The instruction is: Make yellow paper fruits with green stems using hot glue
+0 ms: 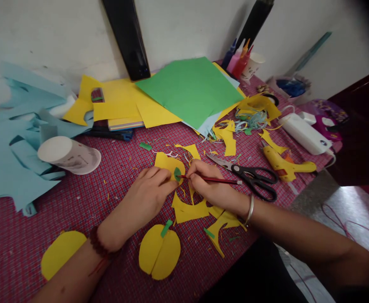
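Observation:
A dark red pencil [219, 180] is gripped in my right hand [208, 181], its tip touching a small green paper leaf shape [177, 172]. Under that leaf lies a yellow paper piece [165, 160]. My left hand [149, 191] pinches the yellow piece at its near side, thumb beside the leaf; the fingertips are partly hidden. Closer to me, a yellow paper fruit shape [154, 252] with a green paper stem [166, 228] lies on the cloth. Another yellow rounded cutout [61, 252] is partly covered by my left forearm.
Black-handled scissors [247, 174] and a yellow glue gun [285, 164] lie to the right, near a white power bank-like box [307, 134]. Yellow scraps [191, 210] surround my hands. Green sheets [193, 88] lie behind; a paper cup [74, 155] and blue paper [1, 155] are left.

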{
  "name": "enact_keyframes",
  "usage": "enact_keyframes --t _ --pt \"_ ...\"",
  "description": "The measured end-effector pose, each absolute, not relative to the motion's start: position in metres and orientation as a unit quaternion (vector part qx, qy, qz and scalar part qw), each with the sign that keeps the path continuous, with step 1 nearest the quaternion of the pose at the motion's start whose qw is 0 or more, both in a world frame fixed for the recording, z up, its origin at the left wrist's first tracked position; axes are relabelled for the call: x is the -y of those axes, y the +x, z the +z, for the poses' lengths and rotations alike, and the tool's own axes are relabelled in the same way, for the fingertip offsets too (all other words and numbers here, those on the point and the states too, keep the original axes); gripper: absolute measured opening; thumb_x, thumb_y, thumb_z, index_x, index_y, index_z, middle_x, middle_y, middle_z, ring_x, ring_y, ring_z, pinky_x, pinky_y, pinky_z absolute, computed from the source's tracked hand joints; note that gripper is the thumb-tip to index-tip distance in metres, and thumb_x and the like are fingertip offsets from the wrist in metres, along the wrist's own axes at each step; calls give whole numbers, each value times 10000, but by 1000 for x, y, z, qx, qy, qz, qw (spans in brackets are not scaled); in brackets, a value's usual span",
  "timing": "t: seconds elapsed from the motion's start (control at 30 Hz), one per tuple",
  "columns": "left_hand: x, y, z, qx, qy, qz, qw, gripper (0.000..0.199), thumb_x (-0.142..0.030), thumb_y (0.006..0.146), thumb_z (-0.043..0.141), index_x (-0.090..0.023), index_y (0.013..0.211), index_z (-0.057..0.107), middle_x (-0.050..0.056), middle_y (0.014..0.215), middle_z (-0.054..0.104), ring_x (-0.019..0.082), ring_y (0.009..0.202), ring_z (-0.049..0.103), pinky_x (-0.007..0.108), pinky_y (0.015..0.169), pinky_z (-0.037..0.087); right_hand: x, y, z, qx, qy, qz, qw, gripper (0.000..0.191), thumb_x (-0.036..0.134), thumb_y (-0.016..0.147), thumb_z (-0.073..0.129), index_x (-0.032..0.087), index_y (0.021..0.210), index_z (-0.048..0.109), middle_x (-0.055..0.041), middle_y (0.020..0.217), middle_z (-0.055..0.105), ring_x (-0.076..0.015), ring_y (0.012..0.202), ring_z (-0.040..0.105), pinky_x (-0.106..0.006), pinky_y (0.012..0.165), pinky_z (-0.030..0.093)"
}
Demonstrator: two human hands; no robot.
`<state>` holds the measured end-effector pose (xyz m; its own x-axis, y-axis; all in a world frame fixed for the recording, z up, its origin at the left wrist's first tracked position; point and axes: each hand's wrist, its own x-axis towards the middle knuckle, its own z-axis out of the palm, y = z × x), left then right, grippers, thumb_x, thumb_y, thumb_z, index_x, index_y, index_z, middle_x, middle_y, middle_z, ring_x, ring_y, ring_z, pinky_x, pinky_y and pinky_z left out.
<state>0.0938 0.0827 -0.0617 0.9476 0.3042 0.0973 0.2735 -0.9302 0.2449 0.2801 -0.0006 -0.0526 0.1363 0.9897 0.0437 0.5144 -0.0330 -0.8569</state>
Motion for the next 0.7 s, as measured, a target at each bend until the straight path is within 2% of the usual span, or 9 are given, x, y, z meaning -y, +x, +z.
enact_keyframes --t 0.1,0.3,0.7 --pt "-84 94 -62 -148 979 66 123 246 -124 907 441 -212 1046 624 59 982 568 232 944 459 400 810 439 -1 280 -54 576 -648 323 378 126 131 804 441 217 721 481 47 607 523 -107 554 501 -227 525 368" --pt "-84 92 -63 -150 975 82 139 289 -98 901 431 -235 1084 608 53 1008 580 226 960 471 401 808 428 3 289 -60 509 -616 378 468 141 124 796 414 216 717 487 65 557 499 -93 472 455 -215 458 349" --pt "-85 92 -64 -149 975 86 142 290 -80 883 442 -231 1061 615 54 1014 577 227 964 465 403 825 433 3 288 -58 580 -636 303 408 158 95 758 417 218 681 478 38 638 522 -118 590 490 -243 550 374"
